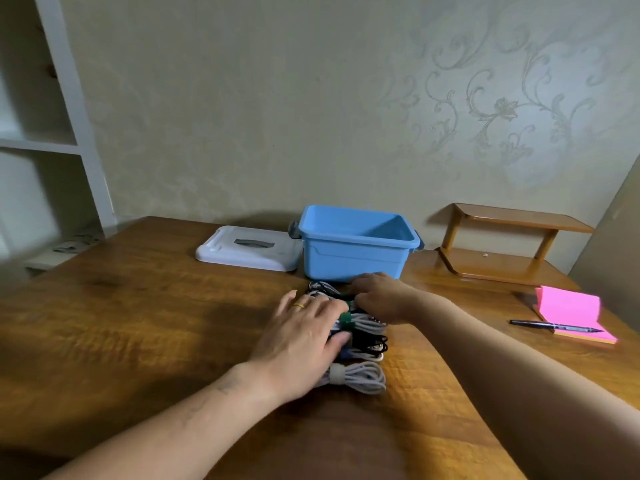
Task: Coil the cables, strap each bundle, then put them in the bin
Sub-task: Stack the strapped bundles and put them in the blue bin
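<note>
1. Two bare arms reach in from the bottom edge, the left arm [173, 420] and the right arm [519, 375], over a brown wooden table [121, 323].
2. The left hand [304, 336] lies flat on top of a row of cable bundles. Its fingers are straight and spread wide. It has a gold ring [298, 305] on one finger.
3. The nearest bundle is a white cable [363, 377] tied with a white strap [336, 374]. It sticks out from under the left hand.
4. Behind it is a black cable bundle [372, 341], and then another white bundle [369, 323] with a green strap [345, 321].
5. The right hand [381, 296] is on the far end of the row. Its fingers bend down onto the cables there. I cannot tell if it is holding one or just touching.
6. All the bundles are on the table, just in front of the blue bin [353, 258]. The bin is open.
7. The white lid [249, 249] lies flat on the table, just left of the bin.
8. On the right are a small wooden shelf [502, 244], a pink note pad [571, 313] and a black pen [554, 326] touching the pad.
</note>
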